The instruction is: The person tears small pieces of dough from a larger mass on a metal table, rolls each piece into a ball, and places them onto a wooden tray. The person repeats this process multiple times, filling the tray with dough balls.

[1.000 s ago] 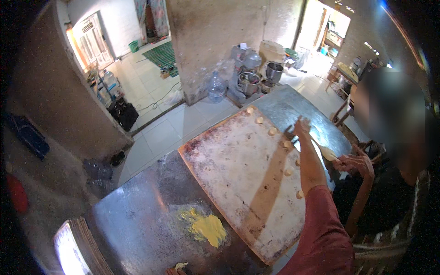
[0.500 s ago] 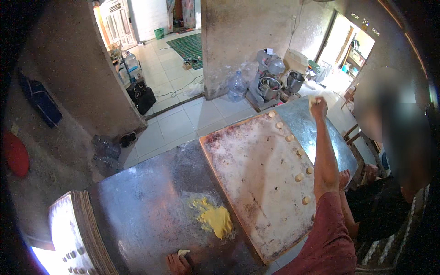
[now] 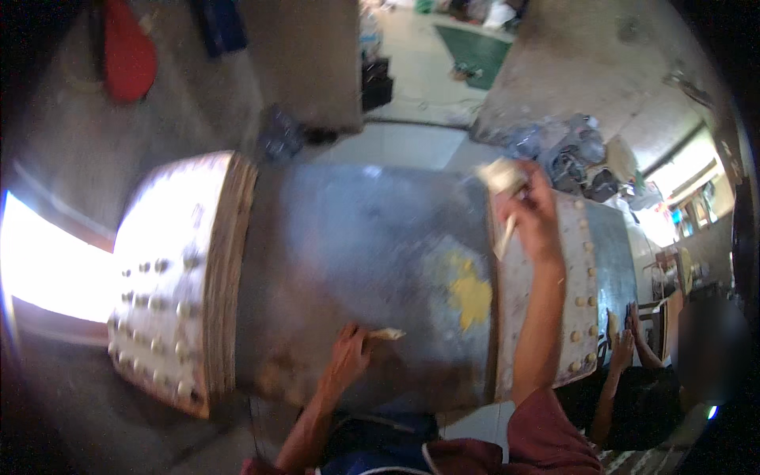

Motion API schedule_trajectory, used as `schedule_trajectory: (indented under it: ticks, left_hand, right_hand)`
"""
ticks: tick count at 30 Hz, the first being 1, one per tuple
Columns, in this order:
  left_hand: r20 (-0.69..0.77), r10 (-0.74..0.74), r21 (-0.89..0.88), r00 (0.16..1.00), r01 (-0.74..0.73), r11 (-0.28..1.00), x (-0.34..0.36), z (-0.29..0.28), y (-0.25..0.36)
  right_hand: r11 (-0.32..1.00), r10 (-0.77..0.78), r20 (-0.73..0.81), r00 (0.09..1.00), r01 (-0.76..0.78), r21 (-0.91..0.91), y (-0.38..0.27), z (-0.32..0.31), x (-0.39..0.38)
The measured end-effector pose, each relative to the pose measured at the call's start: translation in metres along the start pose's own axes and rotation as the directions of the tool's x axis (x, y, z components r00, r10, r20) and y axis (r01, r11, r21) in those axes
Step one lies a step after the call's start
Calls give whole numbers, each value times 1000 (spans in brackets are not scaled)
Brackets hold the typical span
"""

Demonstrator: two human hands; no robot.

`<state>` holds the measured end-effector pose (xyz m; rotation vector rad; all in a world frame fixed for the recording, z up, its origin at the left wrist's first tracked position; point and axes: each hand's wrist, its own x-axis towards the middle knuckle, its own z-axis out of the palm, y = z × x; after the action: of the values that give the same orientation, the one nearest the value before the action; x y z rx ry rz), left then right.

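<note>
My left hand [image 3: 348, 352] is closed over the near part of the dark metal tabletop [image 3: 348, 253]. A small pale piece of dough [image 3: 386, 334] sticks out from its fingers. Raised over the left edge of the floured board [image 3: 538, 281], my right hand [image 3: 534, 210] grips a larger pale lump of dough [image 3: 500, 176], blurred by motion. A thin strip of dough [image 3: 504, 239] hangs below that hand. Between my hands, a yellow greasy smear [image 3: 470, 299] lies on the tabletop. Small round dough balls [image 3: 575, 336] sit along the board's right side.
At the left stands a stack of boards [image 3: 222, 277], its top one carrying several dough balls [image 3: 184, 309]. Another person's hands [image 3: 625, 340] are at the table's right end. Mixers [image 3: 574, 162] stand beyond the far right edge. A doorway [image 3: 419, 79] opens behind.
The view has swung left, bringing the stack of boards fully in. My right hand has come back from the table's far right end and now holds a dough lump over the board's left edge.
</note>
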<state>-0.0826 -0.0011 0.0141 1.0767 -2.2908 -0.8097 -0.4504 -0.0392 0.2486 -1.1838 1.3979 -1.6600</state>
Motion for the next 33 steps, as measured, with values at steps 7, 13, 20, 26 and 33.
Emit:
schedule_trajectory:
  ticks: [7, 13, 20, 26, 33]
  left_hand:
    - [46, 34, 6, 998, -34, 999, -8, -53, -39]
    - [33, 187, -151, 982, -180, 972, -16, -51, -55]
    - [261, 320, 147, 911, -365, 919, 3, -52, -39]
    - [613, -83, 32, 786, 81, 996, 18, -174, 22]
    - [180, 481, -517, 858, -333, 788, 62, -234, 39]
  right_hand:
    - [914, 245, 193, 950, -160, -374, 123, 172, -150]
    - [393, 127, 393, 911, 317, -863, 167, 184, -221]
    - [317, 100, 365, 926, 318, -893, 197, 190, -244]
    - [388, -14, 435, 900, 406, -827, 174, 199, -257]
    - [674, -214, 171, 962, 272, -687, 142, 220, -266]
